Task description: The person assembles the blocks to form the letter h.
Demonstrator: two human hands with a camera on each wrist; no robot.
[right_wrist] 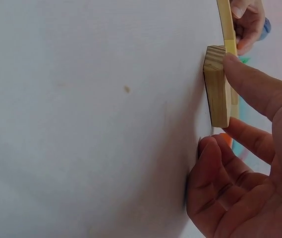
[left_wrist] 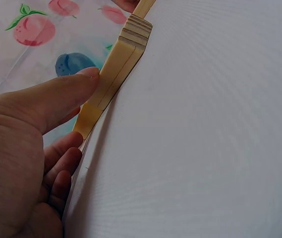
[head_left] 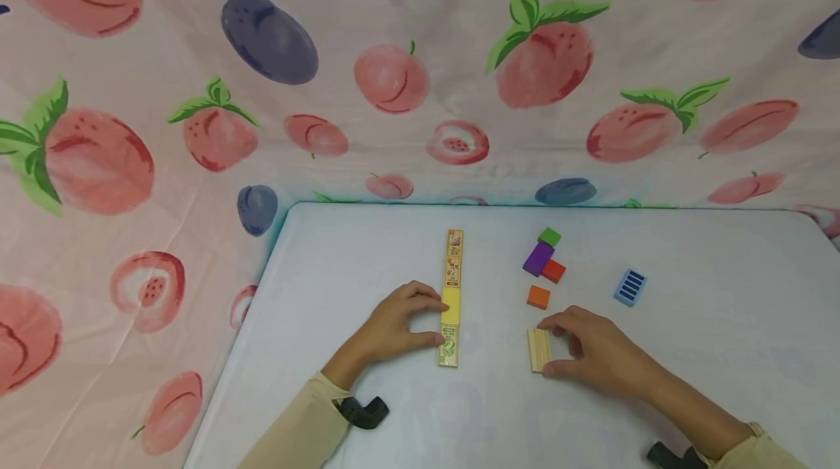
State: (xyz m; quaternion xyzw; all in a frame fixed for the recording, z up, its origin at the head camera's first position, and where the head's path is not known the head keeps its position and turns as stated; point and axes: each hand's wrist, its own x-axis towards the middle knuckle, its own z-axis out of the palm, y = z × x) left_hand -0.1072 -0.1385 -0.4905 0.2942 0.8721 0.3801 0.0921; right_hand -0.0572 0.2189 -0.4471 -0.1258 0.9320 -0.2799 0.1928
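Observation:
My left hand [head_left: 397,327] lies along the left side of a straight row of flat wooden blocks. Its thumb touches the printed block with a green picture [head_left: 448,346], and its forefinger touches the plain yellow block [head_left: 450,305]. Farther up the row are two printed orange-yellow blocks, a longer one [head_left: 452,272] and a shorter one [head_left: 455,242]. On the right, my right hand [head_left: 593,349] pinches a bare wooden block [head_left: 539,350] by its two ends between thumb and forefinger. In the right wrist view, striped grain shows on this wooden block [right_wrist: 217,91].
Beyond the wooden block lies an orange block [head_left: 539,297]. Red [head_left: 554,270], purple [head_left: 538,259] and green [head_left: 549,237] blocks cluster behind it. A blue block with dark bars [head_left: 631,287] lies farther right on the white table [head_left: 328,250]. Fruit-patterned cloth [head_left: 394,9] hangs behind.

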